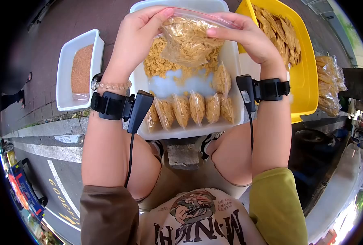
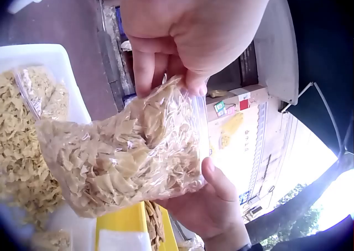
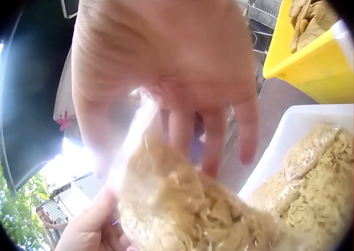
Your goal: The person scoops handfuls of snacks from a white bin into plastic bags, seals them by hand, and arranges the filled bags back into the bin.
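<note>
A clear zip bag filled with pale yellow-tan flakes hangs over the white tub. My left hand pinches one top corner by the red-lined zip edge, and my right hand grips the other end with its thumb across the front. In the left wrist view, flakes fill the bag nearly up to the left fingertips. The right wrist view has the right hand's fingers behind the bag's top. Loose flakes lie in the tub's far part, partly hidden by the bag.
Several filled bags stand in a row along the tub's near side, with another at its right. A yellow bin of brown pieces stands right, more bagged pieces beyond it. On the left is a white tub with brown granules.
</note>
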Available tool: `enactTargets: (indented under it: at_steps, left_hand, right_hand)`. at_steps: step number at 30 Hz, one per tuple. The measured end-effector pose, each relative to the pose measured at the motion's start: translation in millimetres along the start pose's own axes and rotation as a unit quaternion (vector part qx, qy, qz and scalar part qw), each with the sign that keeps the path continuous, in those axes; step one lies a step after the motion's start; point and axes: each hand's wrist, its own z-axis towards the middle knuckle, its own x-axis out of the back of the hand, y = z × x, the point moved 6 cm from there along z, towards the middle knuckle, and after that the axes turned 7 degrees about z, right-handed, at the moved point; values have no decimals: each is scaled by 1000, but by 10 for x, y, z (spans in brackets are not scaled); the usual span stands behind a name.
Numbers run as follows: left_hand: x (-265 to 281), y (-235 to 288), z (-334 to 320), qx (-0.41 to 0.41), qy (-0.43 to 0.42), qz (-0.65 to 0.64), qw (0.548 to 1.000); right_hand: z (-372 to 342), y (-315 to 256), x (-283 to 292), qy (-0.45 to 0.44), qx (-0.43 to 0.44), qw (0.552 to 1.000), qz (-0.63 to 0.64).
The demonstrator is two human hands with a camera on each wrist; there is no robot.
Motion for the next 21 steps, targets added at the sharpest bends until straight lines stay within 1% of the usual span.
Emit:
enactTargets:
  at_steps: [1,2,3,4,5,6,7,8,9,10,11,12,13,14,15,16,17,18,19,21]
  left_hand:
    - [-23,-35,-12,9,1,-7,1000]
    - [-58,-54,-10,-4,-11,29,1000]
    - [-108,-27,-14,-19,-23,65,997]
    - [-172,7,-21,-32,-5,53,998]
    - [-220,33,-42,-27,-4,50,998]
    - [-270,180,-89,-32,-23,68,997]
    - [-309,242,-133,-37,-43,86,995]
    - [-320,189,-131,-33,-43,85,995]
    - [-308,148,-104,-41,-20,113,993]
    - [-289,124,-90,-49,3,142,989]
    - [-261,92,-80,-46,4,141,989]
    - [-176,134,-59,-55,34,147,987]
    - [-99,149,-45,-64,64,153,984]
    - [-19,-24,-6,-32,104,126,986]
    - [22,50,-38,-31,106,124,986]
    - [85,204,-89,-29,109,205,972]
    - [130,285,-119,-26,111,284,952]
    - [177,174,-84,-23,130,297,946]
    - [204,169,-92,-21,133,296,946]
    - [252,175,-111,-24,132,340,931]
  right_hand:
    - [-10,43,23,-39,-25,999,-7]
    - [-18,98,64,-38,-39,998,-33]
    - [-30,138,-2,-42,-47,997,-34]
    - [-32,172,-75,-26,-34,996,-75]
    - [-25,188,-145,-11,-18,993,-116]
    - [-2,225,-243,-68,-94,966,-233]
    - [20,277,-272,-71,-98,965,-231]
    - [48,369,-308,-105,-126,952,-257]
    - [51,443,-344,-138,-154,937,-282]
    - [49,449,-327,-141,-156,937,-280]
    - [39,434,-296,-132,-186,966,-124]
    - [26,427,-267,-119,-212,969,36]
    - [16,507,-210,-120,-214,969,35]
    - [30,673,-11,-16,-211,977,-5]
    - [27,834,173,88,-206,974,-44]
    - [11,1056,257,79,-277,930,-229]
    - [-23,1257,340,67,-335,849,-404]
    - [-105,1504,290,-1,-398,820,-411]
    - [-221,1784,253,-70,-459,783,-414]
    - [-364,2269,255,-70,-440,796,-409]
